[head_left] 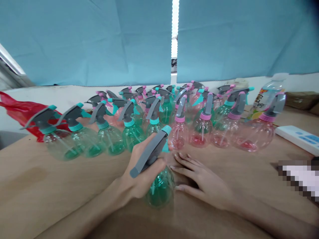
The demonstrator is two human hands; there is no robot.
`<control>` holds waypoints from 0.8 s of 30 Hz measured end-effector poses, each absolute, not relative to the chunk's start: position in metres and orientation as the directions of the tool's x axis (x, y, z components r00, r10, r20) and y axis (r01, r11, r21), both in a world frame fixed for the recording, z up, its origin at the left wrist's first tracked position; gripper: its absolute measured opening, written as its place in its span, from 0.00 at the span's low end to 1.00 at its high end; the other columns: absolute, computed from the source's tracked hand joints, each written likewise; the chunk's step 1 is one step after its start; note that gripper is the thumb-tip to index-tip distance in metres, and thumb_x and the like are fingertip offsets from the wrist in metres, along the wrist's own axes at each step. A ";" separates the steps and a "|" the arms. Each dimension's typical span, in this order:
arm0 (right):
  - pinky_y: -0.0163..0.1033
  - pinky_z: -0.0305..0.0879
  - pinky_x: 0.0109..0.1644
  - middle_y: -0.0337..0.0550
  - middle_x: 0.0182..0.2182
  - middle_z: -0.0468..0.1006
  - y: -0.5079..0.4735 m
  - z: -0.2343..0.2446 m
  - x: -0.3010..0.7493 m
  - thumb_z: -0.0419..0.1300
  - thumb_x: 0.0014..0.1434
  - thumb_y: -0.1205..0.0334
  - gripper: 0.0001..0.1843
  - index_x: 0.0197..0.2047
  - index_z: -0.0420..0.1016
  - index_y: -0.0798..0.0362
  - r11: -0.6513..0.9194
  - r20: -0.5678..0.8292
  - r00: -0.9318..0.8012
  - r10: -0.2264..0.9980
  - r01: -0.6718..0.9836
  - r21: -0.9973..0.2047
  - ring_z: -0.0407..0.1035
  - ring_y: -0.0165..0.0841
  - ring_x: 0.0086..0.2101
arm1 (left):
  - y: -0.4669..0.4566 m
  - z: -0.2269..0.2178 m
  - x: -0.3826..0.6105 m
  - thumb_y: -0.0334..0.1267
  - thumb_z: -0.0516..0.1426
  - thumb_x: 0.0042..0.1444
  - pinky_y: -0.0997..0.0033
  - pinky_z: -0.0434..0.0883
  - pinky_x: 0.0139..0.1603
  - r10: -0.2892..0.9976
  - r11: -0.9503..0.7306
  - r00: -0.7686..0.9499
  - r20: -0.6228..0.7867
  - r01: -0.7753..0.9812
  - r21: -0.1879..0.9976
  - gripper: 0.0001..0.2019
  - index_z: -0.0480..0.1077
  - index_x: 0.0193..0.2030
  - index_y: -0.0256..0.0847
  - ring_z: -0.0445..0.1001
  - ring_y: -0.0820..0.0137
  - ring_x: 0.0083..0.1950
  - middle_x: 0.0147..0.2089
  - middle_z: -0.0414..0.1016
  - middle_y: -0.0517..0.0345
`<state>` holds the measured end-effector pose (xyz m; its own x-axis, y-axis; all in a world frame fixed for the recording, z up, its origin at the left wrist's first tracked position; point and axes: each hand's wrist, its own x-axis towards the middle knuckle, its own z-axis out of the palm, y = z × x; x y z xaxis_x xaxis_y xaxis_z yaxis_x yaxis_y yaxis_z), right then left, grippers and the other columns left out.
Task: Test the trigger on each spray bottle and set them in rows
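Observation:
My left hand (142,169) is wrapped round the neck of a green spray bottle (160,191) near the table's front. Its grey trigger head with a teal nozzle rises above my fingers and points away to the right. My right hand (199,176) lies palm down on the table just right of that bottle, fingers stretched out and holding nothing. Beyond my hands stand green spray bottles (134,134) with teal collars on the left. Pink spray bottles (178,134) with pink collars line the right side.
Several more spray bottles crowd behind the front row. A red plastic bag (22,113) lies at the left. On the right are a clear drink bottle (267,96), a white device with blue buttons (299,137) and a brown package (301,101). Blue curtains (87,39) hang behind the table (62,192).

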<state>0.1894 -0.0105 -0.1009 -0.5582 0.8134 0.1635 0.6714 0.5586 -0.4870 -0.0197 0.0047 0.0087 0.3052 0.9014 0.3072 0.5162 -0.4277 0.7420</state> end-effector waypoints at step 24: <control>0.56 0.49 0.66 0.46 0.67 0.56 -0.016 -0.089 0.189 0.55 0.61 0.40 0.38 0.69 0.53 0.44 0.539 0.145 -0.552 0.821 0.665 -0.518 0.49 0.45 0.65 | 0.004 0.002 -0.019 0.39 0.53 0.53 0.69 0.67 0.27 0.889 -0.447 0.342 0.305 0.498 0.743 0.03 0.63 0.34 0.46 0.66 0.69 0.27 0.27 0.65 0.63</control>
